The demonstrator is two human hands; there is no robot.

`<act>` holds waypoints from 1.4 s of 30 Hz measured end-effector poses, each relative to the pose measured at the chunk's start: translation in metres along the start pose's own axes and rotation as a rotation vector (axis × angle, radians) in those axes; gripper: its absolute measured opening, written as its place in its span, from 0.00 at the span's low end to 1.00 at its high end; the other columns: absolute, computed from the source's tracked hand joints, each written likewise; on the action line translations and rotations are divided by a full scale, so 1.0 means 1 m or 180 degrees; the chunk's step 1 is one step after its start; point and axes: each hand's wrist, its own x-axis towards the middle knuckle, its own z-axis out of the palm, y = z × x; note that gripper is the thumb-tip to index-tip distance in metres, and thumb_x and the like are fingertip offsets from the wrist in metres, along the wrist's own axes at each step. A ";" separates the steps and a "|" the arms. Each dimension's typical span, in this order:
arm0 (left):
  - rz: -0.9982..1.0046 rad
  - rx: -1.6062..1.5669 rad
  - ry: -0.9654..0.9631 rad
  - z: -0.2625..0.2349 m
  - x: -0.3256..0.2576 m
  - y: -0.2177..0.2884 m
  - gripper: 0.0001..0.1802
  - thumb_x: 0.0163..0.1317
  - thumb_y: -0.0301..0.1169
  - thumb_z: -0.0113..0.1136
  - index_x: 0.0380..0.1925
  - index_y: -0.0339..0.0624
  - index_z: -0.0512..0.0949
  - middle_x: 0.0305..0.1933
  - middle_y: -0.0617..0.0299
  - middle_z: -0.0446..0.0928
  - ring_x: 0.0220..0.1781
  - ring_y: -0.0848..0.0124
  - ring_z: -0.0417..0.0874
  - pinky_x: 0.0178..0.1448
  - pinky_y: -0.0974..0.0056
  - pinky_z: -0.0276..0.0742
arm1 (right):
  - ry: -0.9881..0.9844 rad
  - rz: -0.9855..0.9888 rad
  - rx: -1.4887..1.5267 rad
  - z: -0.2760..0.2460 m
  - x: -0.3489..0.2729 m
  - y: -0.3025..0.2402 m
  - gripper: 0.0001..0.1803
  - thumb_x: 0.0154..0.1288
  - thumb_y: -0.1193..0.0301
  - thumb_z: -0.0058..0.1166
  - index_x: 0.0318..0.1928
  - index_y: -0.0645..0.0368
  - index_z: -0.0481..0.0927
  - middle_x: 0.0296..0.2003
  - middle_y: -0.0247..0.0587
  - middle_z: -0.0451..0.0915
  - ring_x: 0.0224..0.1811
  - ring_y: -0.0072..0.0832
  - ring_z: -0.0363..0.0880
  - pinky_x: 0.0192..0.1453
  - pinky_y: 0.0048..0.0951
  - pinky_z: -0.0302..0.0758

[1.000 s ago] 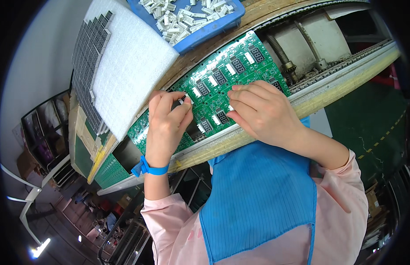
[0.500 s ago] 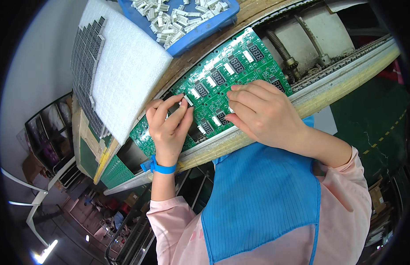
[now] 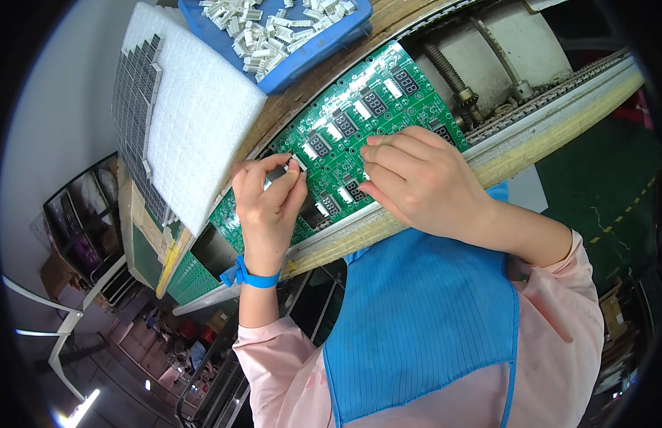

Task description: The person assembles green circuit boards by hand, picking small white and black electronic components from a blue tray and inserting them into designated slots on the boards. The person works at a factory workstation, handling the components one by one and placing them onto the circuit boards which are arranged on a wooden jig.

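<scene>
A green circuit board (image 3: pixel 336 158) lies across the conveyor rails, set with several black digit displays (image 3: pixel 374 104) and white pin connectors (image 3: pixel 362 110). My left hand (image 3: pixel 263 196), a blue band round its wrist, pinches a white connector (image 3: pixel 299 162) between thumb and forefinger at the board's left part. Further right, my right hand (image 3: pixel 427 178) is bent over the board with its fingers drawn together. Its fingertips touch or hover just over the board beside a display, and whatever they hold is hidden beneath them.
A blue bin (image 3: pixel 295 60) of loose white connectors stands beyond the board. To the left, a white foam slab (image 3: pixel 195 107) carries rows of dark displays (image 3: pixel 135 114). A pale rail (image 3: pixel 531 158) runs along the near side; a threaded shaft (image 3: pixel 445 68) lies right of the board.
The view has shifted slightly, so board and bin appear a little further left. My left fingers have drawn closer together at the connector. My right hand keeps much the same pose.
</scene>
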 end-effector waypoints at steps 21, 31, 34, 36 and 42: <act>-0.0058 0.0435 -0.0563 -0.017 0.012 0.013 0.07 0.57 0.24 0.70 0.37 0.38 0.88 0.50 0.55 0.79 0.53 0.55 0.74 0.58 0.56 0.71 | 0.0090 -0.0025 -0.0019 0.003 -0.001 0.002 0.06 0.54 0.72 0.63 0.25 0.58 0.78 0.32 0.36 0.78 0.40 0.30 0.80 0.49 0.30 0.76; -0.1038 -0.0762 0.0361 -0.015 -0.021 0.031 0.16 0.62 0.18 0.60 0.50 0.37 0.84 0.53 0.51 0.80 0.53 0.57 0.79 0.59 0.56 0.74 | -0.0412 0.0032 -0.0187 -0.013 0.018 -0.015 0.11 0.54 0.71 0.66 0.38 0.60 0.83 0.40 0.38 0.81 0.46 0.33 0.80 0.50 0.36 0.74; -0.0934 -0.0876 0.0393 -0.008 -0.049 0.030 0.16 0.62 0.16 0.59 0.48 0.38 0.84 0.52 0.52 0.82 0.50 0.56 0.79 0.59 0.56 0.73 | -0.0414 -0.0284 -0.0226 -0.014 0.025 -0.023 0.13 0.54 0.72 0.67 0.41 0.61 0.84 0.44 0.39 0.82 0.51 0.34 0.80 0.52 0.37 0.75; -0.0866 -0.0670 0.0454 0.002 -0.060 0.028 0.20 0.56 0.14 0.60 0.48 0.40 0.85 0.54 0.59 0.84 0.50 0.56 0.75 0.59 0.56 0.72 | -0.0622 -0.0547 -0.0105 -0.010 0.027 -0.029 0.13 0.53 0.73 0.67 0.41 0.61 0.85 0.46 0.39 0.83 0.52 0.35 0.80 0.54 0.38 0.75; -0.0604 -0.0443 0.0625 0.021 -0.074 0.023 0.24 0.50 0.17 0.62 0.49 0.45 0.87 0.61 0.72 0.82 0.52 0.57 0.72 0.60 0.56 0.69 | -0.1171 -0.0914 -0.0135 0.009 0.033 -0.034 0.13 0.50 0.74 0.69 0.38 0.62 0.86 0.47 0.39 0.84 0.52 0.36 0.80 0.53 0.39 0.75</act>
